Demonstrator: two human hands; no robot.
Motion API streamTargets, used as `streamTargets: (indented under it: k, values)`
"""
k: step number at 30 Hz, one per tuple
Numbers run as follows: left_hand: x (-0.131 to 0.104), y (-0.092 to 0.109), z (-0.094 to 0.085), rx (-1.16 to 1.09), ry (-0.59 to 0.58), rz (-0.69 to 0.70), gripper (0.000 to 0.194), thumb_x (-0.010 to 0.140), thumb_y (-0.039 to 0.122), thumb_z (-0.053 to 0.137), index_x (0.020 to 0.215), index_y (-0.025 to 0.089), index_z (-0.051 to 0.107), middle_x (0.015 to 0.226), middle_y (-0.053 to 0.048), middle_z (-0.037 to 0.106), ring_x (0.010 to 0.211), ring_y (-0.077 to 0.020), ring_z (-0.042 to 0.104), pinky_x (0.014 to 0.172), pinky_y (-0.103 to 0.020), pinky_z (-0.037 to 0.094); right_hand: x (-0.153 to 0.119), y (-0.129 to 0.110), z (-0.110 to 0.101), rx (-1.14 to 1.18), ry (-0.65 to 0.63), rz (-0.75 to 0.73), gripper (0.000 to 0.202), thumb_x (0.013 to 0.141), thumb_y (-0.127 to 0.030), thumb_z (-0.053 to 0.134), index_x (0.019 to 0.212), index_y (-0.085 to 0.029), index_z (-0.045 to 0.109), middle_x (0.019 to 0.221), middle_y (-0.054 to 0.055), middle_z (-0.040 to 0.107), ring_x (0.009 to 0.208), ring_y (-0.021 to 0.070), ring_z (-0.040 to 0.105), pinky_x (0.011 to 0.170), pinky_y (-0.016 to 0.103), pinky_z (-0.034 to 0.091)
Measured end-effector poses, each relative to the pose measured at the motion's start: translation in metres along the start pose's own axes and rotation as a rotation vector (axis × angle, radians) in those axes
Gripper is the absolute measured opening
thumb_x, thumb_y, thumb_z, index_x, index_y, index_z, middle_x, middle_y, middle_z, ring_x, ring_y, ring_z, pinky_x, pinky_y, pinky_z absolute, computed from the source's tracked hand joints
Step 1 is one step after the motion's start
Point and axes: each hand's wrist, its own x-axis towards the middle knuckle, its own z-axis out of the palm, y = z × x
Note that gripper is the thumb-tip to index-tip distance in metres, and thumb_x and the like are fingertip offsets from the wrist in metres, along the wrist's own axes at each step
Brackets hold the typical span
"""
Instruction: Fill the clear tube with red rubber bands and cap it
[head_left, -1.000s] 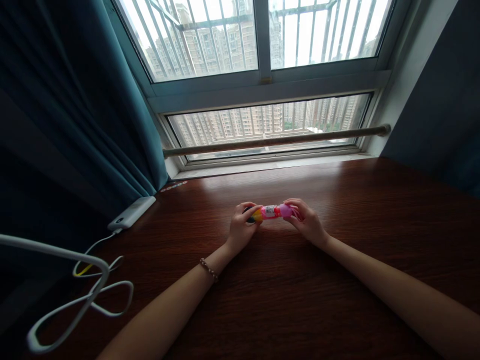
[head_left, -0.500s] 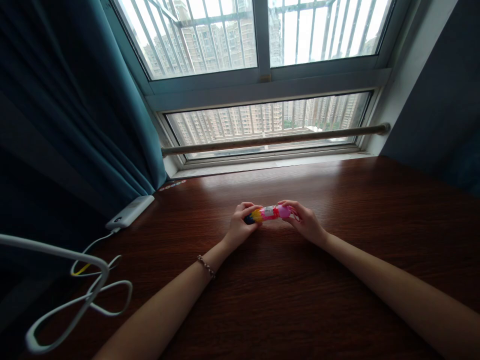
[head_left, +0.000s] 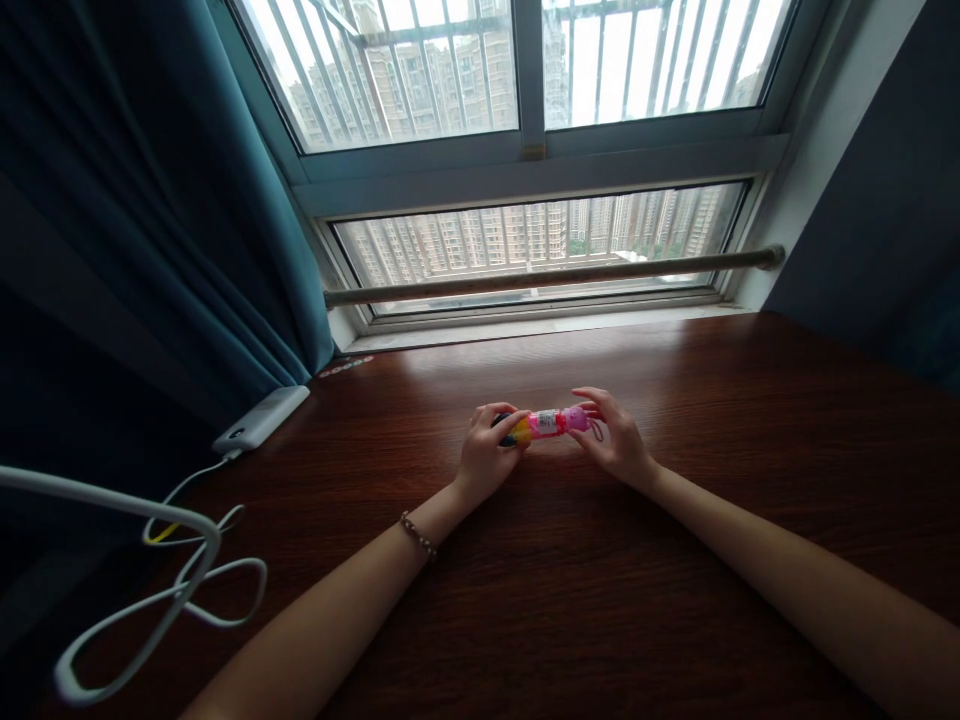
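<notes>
Head view: a small pink tube (head_left: 550, 423) lies crosswise just above the middle of the dark wooden table (head_left: 600, 600), the left hand (head_left: 487, 458) clamped on its yellow-and-dark left end and the right hand (head_left: 615, 440) pinching its pink right end. At far left, a white power bank (head_left: 261, 418) with its cable (head_left: 180, 560) lies beside the teal curtain (head_left: 187, 200).

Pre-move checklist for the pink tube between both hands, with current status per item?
1. Left hand grips the dark and yellow end of the pink tube: ok.
2. Right hand holds the pink cap end: ok.
3. Tube lies level, just above the wooden table; touching it or not: cannot tell.
4. Cap tight or loosened: cannot tell.
5. White cable and white power bank lie well to the left, apart from both hands: ok.
6. Label text on the tube readable: not ok, too small.
</notes>
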Motion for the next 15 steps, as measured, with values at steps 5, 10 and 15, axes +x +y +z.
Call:
streamTargets:
  k: [5, 10, 15]
  values:
    - [0.0005, -0.001, 0.0002, -0.018, 0.015, -0.004, 0.037, 0.07, 0.018, 0.064, 0.106, 0.026, 0.06, 0.104, -0.004, 0.053, 0.097, -0.0201, 0.048, 0.086, -0.036, 0.044, -0.0037, 0.0049, 0.0005, -0.042, -0.029, 0.151, 0.036, 0.084, -0.042, 0.049, 0.111, -0.017, 0.05, 0.078, 0.005, 0.066, 0.067, 0.0181, 0.063, 0.067, 0.03, 0.049]
    - [-0.0005, -0.001, 0.0011, -0.02, 0.013, -0.007, 0.038, 0.071, 0.019, 0.064, 0.108, 0.027, 0.059, 0.104, -0.004, 0.054, 0.097, -0.0207, 0.049, 0.086, -0.036, 0.044, -0.0038, 0.0054, -0.002, -0.014, -0.067, 0.227, 0.04, 0.088, -0.041, 0.043, 0.12, -0.017, 0.044, 0.076, 0.005, 0.067, 0.064, 0.018, 0.063, 0.063, 0.029, 0.05]
    - [-0.0001, -0.003, 0.0009, -0.017, 0.028, -0.058, 0.041, 0.069, 0.017, 0.065, 0.108, 0.026, 0.058, 0.104, -0.004, 0.053, 0.096, -0.0205, 0.048, 0.085, -0.036, 0.044, -0.0007, 0.0009, 0.0025, 0.048, -0.003, 0.022, 0.061, 0.074, -0.035, 0.063, 0.126, -0.02, 0.034, 0.114, 0.011, 0.057, 0.09, 0.021, 0.06, 0.079, 0.034, 0.048]
